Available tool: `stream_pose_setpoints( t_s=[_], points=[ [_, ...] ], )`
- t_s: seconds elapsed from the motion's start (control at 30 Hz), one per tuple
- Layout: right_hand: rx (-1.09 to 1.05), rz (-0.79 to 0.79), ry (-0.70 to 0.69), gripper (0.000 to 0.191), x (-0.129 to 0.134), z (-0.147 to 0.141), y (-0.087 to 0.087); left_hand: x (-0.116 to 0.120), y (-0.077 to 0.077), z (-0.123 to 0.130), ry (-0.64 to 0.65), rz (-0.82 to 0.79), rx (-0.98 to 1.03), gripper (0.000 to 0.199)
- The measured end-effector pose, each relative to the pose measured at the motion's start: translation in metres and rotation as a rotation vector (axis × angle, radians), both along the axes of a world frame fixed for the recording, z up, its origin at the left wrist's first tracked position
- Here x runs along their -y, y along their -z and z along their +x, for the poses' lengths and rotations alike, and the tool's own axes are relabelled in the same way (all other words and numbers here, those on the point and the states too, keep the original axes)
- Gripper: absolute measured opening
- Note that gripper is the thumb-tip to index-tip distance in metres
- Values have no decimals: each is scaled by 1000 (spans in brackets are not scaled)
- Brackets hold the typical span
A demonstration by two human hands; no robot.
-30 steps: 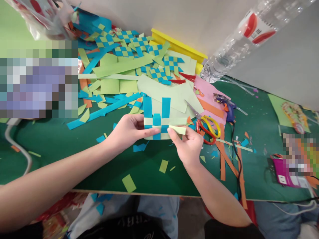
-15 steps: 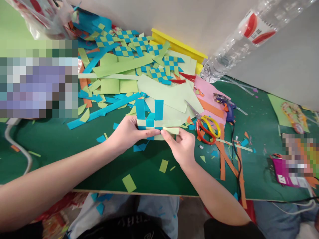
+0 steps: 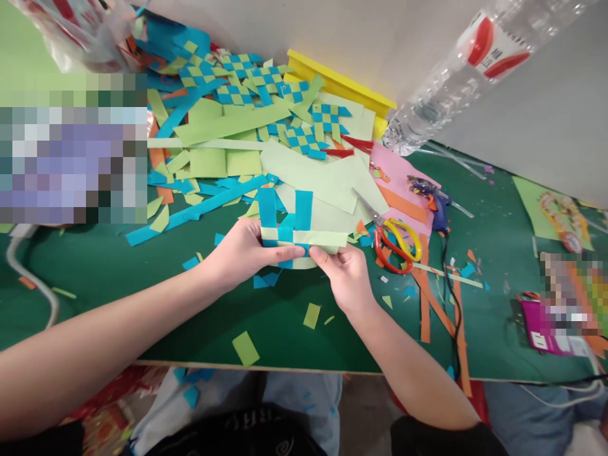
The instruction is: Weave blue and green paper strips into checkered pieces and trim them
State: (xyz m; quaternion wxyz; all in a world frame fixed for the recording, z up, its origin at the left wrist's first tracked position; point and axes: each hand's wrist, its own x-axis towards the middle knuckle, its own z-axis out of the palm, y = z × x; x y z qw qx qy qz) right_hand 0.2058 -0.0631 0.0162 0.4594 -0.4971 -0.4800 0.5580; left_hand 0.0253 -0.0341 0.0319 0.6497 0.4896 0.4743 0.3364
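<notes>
Between my hands is a piece of woven paper strips (image 3: 286, 233), blue crossed with pale green. Two blue ends stand up from its top, and a pale green end sticks out to the right. My left hand (image 3: 247, 253) pinches its left and lower edge, thumb lying across the front. At the lower right, my right hand (image 3: 344, 269) grips the same weave with the thumb in front and fingers behind. The two thumb tips nearly meet. The fingers behind the paper are mostly hidden.
Finished woven paper fish (image 3: 301, 139) and loose strips pile up behind. Scissors (image 3: 396, 246) with red and yellow handles lie right of my hands, near a blue glue gun (image 3: 441, 212). A plastic bottle (image 3: 456, 82) leans at the back. Paper scraps dot the green table (image 3: 190, 329).
The pale green end at the right of the weave now lies straighter and reaches further right. My right thumb has shifted slightly; the left hand stays nearly still.
</notes>
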Motion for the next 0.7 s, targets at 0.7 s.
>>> stream_pose_setpoints(
  t_s=[0.7],
  points=[
    [341, 49, 16, 25, 2, 6, -8, 1, 0, -2, 15, 13, -132, 21]
  ],
)
